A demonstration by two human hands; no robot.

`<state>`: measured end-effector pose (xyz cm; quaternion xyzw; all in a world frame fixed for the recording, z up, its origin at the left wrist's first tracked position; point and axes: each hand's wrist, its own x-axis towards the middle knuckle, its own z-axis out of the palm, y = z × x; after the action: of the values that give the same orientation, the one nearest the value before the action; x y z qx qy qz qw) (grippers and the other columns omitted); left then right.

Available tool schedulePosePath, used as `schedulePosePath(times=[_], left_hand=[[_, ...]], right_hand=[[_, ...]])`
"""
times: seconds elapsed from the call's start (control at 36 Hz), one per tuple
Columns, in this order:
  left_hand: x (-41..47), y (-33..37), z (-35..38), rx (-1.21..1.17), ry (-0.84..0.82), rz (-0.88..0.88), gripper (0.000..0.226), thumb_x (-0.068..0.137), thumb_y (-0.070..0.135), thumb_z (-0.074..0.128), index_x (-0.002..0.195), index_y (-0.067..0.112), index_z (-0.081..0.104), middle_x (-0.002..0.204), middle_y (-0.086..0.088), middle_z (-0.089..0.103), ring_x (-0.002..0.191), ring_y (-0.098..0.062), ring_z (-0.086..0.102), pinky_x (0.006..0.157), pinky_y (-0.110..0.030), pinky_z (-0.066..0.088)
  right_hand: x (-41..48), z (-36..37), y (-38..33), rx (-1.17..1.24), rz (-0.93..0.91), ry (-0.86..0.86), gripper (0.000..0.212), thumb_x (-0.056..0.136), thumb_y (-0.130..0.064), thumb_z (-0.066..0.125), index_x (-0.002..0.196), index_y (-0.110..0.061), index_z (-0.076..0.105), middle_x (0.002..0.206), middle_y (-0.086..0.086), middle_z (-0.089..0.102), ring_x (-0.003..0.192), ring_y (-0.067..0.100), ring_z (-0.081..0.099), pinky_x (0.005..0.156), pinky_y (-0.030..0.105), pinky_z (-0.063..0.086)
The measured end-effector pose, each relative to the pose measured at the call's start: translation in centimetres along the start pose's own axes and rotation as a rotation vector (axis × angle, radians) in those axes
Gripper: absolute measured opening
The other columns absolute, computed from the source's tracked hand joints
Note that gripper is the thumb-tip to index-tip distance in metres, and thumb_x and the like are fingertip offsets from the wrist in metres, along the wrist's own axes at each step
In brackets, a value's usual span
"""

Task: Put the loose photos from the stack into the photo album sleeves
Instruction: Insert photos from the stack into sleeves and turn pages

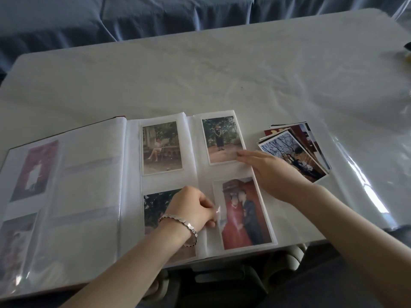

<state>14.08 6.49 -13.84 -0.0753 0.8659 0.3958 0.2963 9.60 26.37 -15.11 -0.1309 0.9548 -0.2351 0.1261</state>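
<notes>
Here, left hand (195,207) pinching sleeve (216,211), right hand (266,172) flat

far half of table (200,70): bare cloth, open to reach across
right of the photo stack (295,150): clear plastic cover only, free passage
album (124,174): fills the near left, pages flat
left hand (195,207): over the lower sleeves
right hand (269,167): blocks the gap between album and stack
far right edge: dark object (408,46), unclear

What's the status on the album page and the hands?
Left hand pinching sleeve edge beside red photo. Right hand flat on page. Photo stack waiting at right. Nothing in the way.
</notes>
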Motion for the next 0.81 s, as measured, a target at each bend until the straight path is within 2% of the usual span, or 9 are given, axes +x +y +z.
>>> schedulePosePath(times=[0.11,0.19,0.39,0.47,0.53,0.61,0.69,0.81], left_hand=[[0.0,0.1,0.2,-0.145,-0.018,-0.081,0.012,0.082,0.004,0.067,0.071,0.007,0.063,0.061,-0.008,0.07,0.06,-0.019,0.07,0.056,-0.027,0.058],[0.0,0.0,0.4,-0.232,-0.027,-0.13,0.013,0.08,-0.004,0.066,0.073,0.004,0.06,0.065,-0.014,0.069,0.062,-0.025,0.07,0.059,-0.033,0.059],[0.0,0.0,0.3,-0.274,-0.094,-0.13,0.011,0.079,-0.002,0.07,0.075,0.003,0.061,0.055,-0.007,0.067,0.056,-0.019,0.069,0.051,-0.024,0.055],[-0.2,0.2,0.0,-0.37,-0.125,-0.165,0.009,0.086,-0.001,0.062,0.077,0.0,0.062,0.058,-0.009,0.068,0.054,-0.019,0.068,0.05,-0.024,0.056],[-0.2,0.4,-0.1,-0.441,-0.104,-0.204,0.019,0.091,0.007,0.056,0.076,-0.003,0.063,0.06,-0.011,0.069,0.053,-0.02,0.067,0.049,-0.026,0.055],[-0.2,0.5,0.3,-0.395,-0.053,-0.168,0.023,0.087,0.02,0.066,0.081,-0.002,0.064,0.062,-0.009,0.07,0.053,-0.019,0.067,0.047,-0.024,0.054],[0.0,0.3,0.8,-0.354,0.027,-0.082,0.011,0.081,0.01,0.071,0.076,0.005,0.064,0.053,0.0,0.066,0.048,-0.013,0.065,0.047,-0.022,0.053],[0.1,0.3,0.3,-0.533,0.001,-0.105,0.009,0.08,0.003,0.069,0.073,0.005,0.064,0.047,0.001,0.063,0.043,-0.01,0.062,0.044,-0.019,0.051]], right_hand=[[1.2,-0.8,0.3,0.009,0.007,-0.016,0.054,0.089,0.006,0.036,0.131,-0.023,0.053,0.141,-0.009,0.045,0.127,0.011,0.043,0.105,0.022,0.03],[1.4,-0.8,0.5,0.002,-0.012,-0.006,0.048,0.091,0.001,0.035,0.128,-0.021,0.057,0.139,-0.006,0.048,0.127,0.013,0.044,0.106,0.025,0.031],[0.8,-0.1,0.7,0.028,-0.011,0.0,0.047,0.092,0.0,0.035,0.13,-0.018,0.056,0.144,-0.008,0.042,0.134,0.01,0.036,0.112,0.024,0.024],[0.6,0.1,0.7,0.05,-0.014,0.006,0.046,0.092,0.001,0.035,0.131,-0.016,0.054,0.145,-0.007,0.041,0.135,0.008,0.034,0.111,0.021,0.021],[0.6,0.1,0.7,0.059,-0.02,0.006,0.046,0.093,0.001,0.035,0.131,-0.015,0.054,0.145,-0.006,0.041,0.135,0.008,0.033,0.111,0.019,0.02],[0.4,-0.1,0.4,0.082,-0.015,-0.009,0.045,0.093,0.001,0.035,0.131,-0.014,0.054,0.146,-0.006,0.04,0.136,0.008,0.032,0.111,0.019,0.019],[-0.2,0.0,-0.1,0.109,-0.01,0.025,0.041,0.094,-0.003,0.038,0.13,-0.014,0.054,0.145,-0.003,0.041,0.132,0.013,0.038,0.109,0.023,0.025],[-1.4,0.5,-0.6,0.24,0.102,0.171,0.039,0.097,-0.017,0.044,0.136,-0.014,0.045,0.141,0.003,0.041,0.123,0.017,0.044,0.096,0.021,0.03]])
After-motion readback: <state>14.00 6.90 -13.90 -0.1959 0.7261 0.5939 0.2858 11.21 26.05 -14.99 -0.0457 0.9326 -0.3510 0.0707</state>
